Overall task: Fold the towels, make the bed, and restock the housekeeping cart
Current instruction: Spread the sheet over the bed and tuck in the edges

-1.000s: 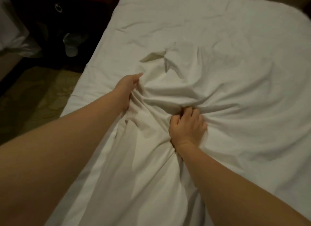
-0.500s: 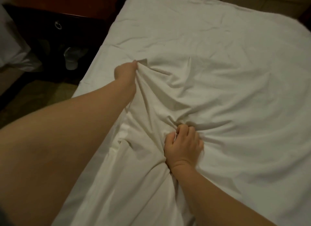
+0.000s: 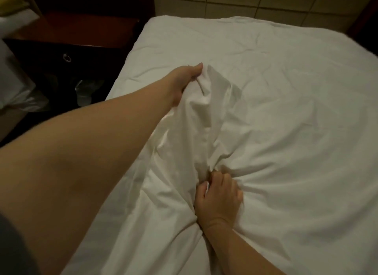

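Gripping a raised fold of the white sheet (image 3: 286, 115), the left hand (image 3: 183, 82) lay at the end of an outstretched bare arm, with its fingers curled into the cloth and its thumb on top. The right hand (image 3: 219, 197) sat nearer the camera, fingers curled round a bunched knot of the same sheet. Between the 2 hands the fabric stood up in 1 tall ridge. Creases radiated from the right hand's grip toward the right and the far side. The sheet was plain white and matte, with no visible pattern, and covered the whole visible top of the bed (image 3: 122, 74). Toward the far edge it lay smoother, with shallow wrinkles only. Left of the bed stood a dark wooden nightstand (image 3: 77, 31) with a ring pull (image 3: 67, 57) on its front. Pale cloth (image 3: 14, 86) lay at the left frame edge. A tiled wall (image 3: 266, 2) ran behind the bed's far end.
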Tool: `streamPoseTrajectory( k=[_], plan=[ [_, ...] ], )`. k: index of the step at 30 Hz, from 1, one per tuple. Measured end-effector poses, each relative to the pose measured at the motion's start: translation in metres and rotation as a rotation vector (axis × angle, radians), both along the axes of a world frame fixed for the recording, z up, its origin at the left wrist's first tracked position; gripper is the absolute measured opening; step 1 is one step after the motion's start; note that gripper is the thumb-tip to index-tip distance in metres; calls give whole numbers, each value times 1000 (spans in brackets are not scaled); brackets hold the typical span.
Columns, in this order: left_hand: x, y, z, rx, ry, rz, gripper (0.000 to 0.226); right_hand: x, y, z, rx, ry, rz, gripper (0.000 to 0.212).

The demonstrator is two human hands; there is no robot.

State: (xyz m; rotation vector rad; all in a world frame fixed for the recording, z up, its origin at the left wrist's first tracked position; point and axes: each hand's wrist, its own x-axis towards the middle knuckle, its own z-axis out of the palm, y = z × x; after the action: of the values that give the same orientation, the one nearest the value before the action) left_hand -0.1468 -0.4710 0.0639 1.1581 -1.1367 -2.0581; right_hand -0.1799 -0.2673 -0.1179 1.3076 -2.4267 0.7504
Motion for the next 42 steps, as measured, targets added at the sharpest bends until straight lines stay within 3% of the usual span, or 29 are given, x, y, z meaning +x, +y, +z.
streamPoseTrajectory(
  k=[3, 7, 11, 14, 16, 19, 23, 27, 32, 34, 37, 40, 42],
  plan=[
    [-5, -6, -4, -33, 71, 187, 32, 0, 1, 0, -16, -26, 7, 20],
    [10, -26, -20, -95, 63, 460, 55, 1, 2, -1, -21, -22, 11, 19],
    [11, -26, -37, -108, -38, 327, 58, -1, 1, -2, -15, 6, 7, 19],
    [22, -31, -57, -26, 222, 332, 27, -1, 1, -2, -20, -12, 16, 19],
    [28, -30, -59, -22, 282, 264, 24, -1, 0, -4, -8, -30, 14, 19],
    [29, -29, -49, -142, 123, 249, 21, 0, 1, -4, 1, -50, 10, 21],
    [31, -51, -33, -428, -279, 473, 42, 0, 1, -2, -10, -55, 15, 22],
    [37, -48, -54, -331, -318, 653, 42, 0, 1, -3, -3, -57, 2, 22],
    [60, -40, -94, -117, -217, 526, 14, -1, 0, -5, 8, -56, 10, 22],
    [66, -40, -91, -81, -160, 498, 27, 0, 0, -5, 13, -42, 6, 23],
    [65, -37, -87, -131, -274, 446, 53, 0, -1, -5, 8, -34, -4, 22],
    [52, -33, -75, -262, -217, 464, 34, 0, -1, -5, -6, -31, -8, 23],
    [38, -24, -50, -312, 2, 403, 11, 0, -1, -5, -10, -40, -2, 23]
  ],
)
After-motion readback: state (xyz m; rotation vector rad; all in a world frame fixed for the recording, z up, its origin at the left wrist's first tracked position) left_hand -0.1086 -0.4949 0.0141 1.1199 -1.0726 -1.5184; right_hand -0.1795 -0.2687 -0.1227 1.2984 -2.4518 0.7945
